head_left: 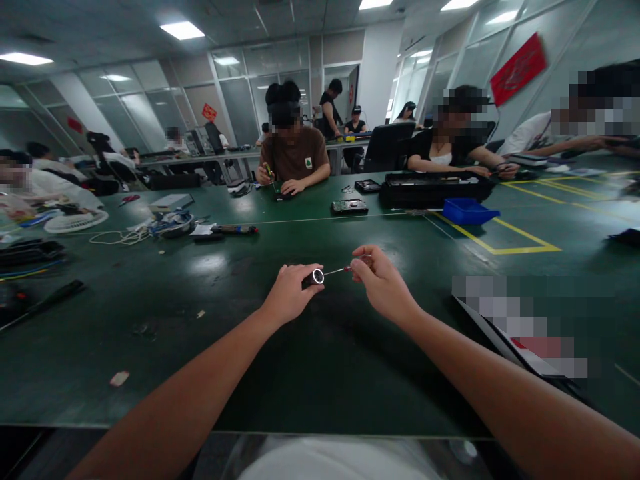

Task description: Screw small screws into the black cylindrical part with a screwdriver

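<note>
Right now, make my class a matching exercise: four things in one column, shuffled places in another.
1. dark round piece with a white ring
2. thin red-collared metal tool
3. blue plastic tray
4. white round slotted piece

A. at the yellow lines
B. in the right hand
C. toward the picture's left edge
D. in the left hand

Pairs: 1-D, 2-B, 3-A, 4-C

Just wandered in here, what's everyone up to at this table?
The left hand holds a dark round piece with a bright ring above the green table. The right hand grips a thin screwdriver-like tool, its shaft pointing at that piece; whether it touches is unclear. Across the table, a person in a brown shirt bends over a small dark item.
</note>
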{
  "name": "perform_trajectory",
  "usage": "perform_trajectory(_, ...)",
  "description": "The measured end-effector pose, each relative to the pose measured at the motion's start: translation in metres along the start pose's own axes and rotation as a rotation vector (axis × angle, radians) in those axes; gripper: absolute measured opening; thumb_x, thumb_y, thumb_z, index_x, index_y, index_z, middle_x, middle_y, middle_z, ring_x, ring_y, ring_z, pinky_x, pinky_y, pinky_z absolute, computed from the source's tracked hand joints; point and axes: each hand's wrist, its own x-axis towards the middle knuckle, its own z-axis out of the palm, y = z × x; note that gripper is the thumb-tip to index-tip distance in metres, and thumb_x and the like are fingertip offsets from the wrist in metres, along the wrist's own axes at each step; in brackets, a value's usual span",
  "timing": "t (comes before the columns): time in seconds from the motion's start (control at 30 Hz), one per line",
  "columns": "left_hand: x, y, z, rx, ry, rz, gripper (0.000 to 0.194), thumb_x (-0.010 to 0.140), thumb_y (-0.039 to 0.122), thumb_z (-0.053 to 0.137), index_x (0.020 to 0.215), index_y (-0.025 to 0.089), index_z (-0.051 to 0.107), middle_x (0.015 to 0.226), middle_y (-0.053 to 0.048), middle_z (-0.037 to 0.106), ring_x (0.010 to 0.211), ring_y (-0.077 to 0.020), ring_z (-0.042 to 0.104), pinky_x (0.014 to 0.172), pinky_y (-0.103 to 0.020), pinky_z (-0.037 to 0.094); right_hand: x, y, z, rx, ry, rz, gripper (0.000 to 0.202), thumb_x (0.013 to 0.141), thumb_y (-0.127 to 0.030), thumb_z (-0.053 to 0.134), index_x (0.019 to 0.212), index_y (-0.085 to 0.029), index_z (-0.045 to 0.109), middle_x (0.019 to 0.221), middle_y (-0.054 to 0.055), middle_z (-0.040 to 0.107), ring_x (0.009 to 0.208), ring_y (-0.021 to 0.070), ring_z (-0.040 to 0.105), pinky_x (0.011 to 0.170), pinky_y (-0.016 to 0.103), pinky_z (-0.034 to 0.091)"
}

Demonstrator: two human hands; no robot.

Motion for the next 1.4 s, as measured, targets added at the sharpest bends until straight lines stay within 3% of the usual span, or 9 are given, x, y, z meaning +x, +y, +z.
perform_trajectory(0.1,-0.001,0.003,-0.001,-0.033,0.001,0.026,0.040,0.089,0.029,0.068,0.128,0.028,0.061,0.114,-0.004,0.068,0.108,-0.0246,0.059,0.110,-0.053,0.034,0.004,0.003,0.003,0.244,0.032,0.081,0.021,0.086,-0.043,0.062,0.090,-0.022,0.060,0.083,0.004,0.065,0.078,0.0194,0.062,0.078,0.037,0.051)
perform_trajectory(0.27,-0.002,0.004,-0.002,-0.024,-0.020,0.143,0.042,0.091,0.025,0.065,0.132,0.031,0.058,0.125,-0.004,0.065,0.119,-0.0234,0.055,0.114,-0.053,0.029,0.014,0.017,0.002,0.526,0.056,0.382,0.024,0.087,-0.046,0.057,0.078,-0.024,0.057,0.065,0.001,0.053,0.057,0.0172,0.052,0.067,0.039,0.055)
perform_trajectory(0.43,0.001,-0.001,0.001,-0.008,-0.048,0.094,0.042,0.090,0.026,0.067,0.132,0.030,0.059,0.119,-0.004,0.066,0.112,-0.0232,0.057,0.112,-0.053,0.030,0.012,0.016,0.003,0.498,0.136,0.266,0.024,0.082,-0.046,0.066,0.082,-0.022,0.060,0.075,0.001,0.058,0.066,0.0159,0.056,0.065,0.033,0.054)
perform_trajectory(0.73,0.000,0.002,0.002,0.001,-0.046,0.068,0.043,0.090,0.030,0.067,0.132,0.028,0.059,0.113,-0.005,0.068,0.108,-0.0246,0.058,0.110,-0.052,0.033,0.005,0.009,0.006,0.316,0.088,0.118,0.029,0.085,-0.049,0.063,0.089,-0.021,0.062,0.082,0.003,0.066,0.073,0.0169,0.063,0.070,0.034,0.054)
perform_trajectory(0.87,0.000,0.003,0.002,-0.012,-0.015,0.020,0.045,0.089,0.032,0.068,0.132,0.027,0.058,0.115,-0.005,0.068,0.108,-0.0255,0.059,0.108,-0.049,0.036,0.003,0.000,-0.001,0.086,0.069,0.065,0.030,0.088,-0.049,0.061,0.085,-0.019,0.065,0.074,0.004,0.068,0.068,0.0176,0.064,0.069,0.035,0.051)
perform_trajectory(1.0,0.001,0.004,0.000,-0.004,0.023,-0.023,0.031,0.086,0.032,0.071,0.115,0.024,0.066,0.106,-0.004,0.070,0.100,-0.0251,0.060,0.101,-0.044,0.040,0.003,-0.004,-0.006,-0.142,0.062,0.012,0.032,0.089,-0.050,0.059,0.079,-0.020,0.065,0.063,0.002,0.065,0.059,0.0170,0.059,0.062,0.033,0.044)
perform_trajectory(1.17,0.001,0.002,-0.001,0.011,-0.004,0.042,0.030,0.086,0.029,0.071,0.115,0.025,0.066,0.107,-0.002,0.071,0.099,-0.0238,0.060,0.099,-0.043,0.040,0.001,-0.002,-0.005,-0.086,0.003,-0.052,0.012,0.089,-0.032,0.056,0.090,-0.022,0.064,0.077,0.002,0.068,0.071,0.0187,0.063,0.067,0.033,0.045)
perform_trajectory(1.3,0.001,0.001,-0.001,0.018,-0.020,0.045,0.033,0.087,0.030,0.071,0.119,0.025,0.066,0.107,-0.003,0.071,0.100,-0.0242,0.061,0.099,-0.044,0.039,-0.001,-0.004,-0.004,-0.184,-0.008,-0.050,0.026,0.095,-0.042,0.049,0.086,-0.023,0.065,0.064,0.000,0.060,0.060,0.0175,0.056,0.060,0.032,0.040)
perform_trajectory(1.4,0.001,0.000,0.000,0.009,-0.014,0.045,0.034,0.087,0.030,0.070,0.120,0.025,0.065,0.107,-0.004,0.071,0.100,-0.0243,0.060,0.102,-0.045,0.038,-0.002,-0.003,-0.003,-0.199,0.003,-0.081,0.024,0.097,-0.040,0.045,0.098,-0.023,0.063,0.069,0.000,0.059,0.062,0.0176,0.055,0.061,0.033,0.040)
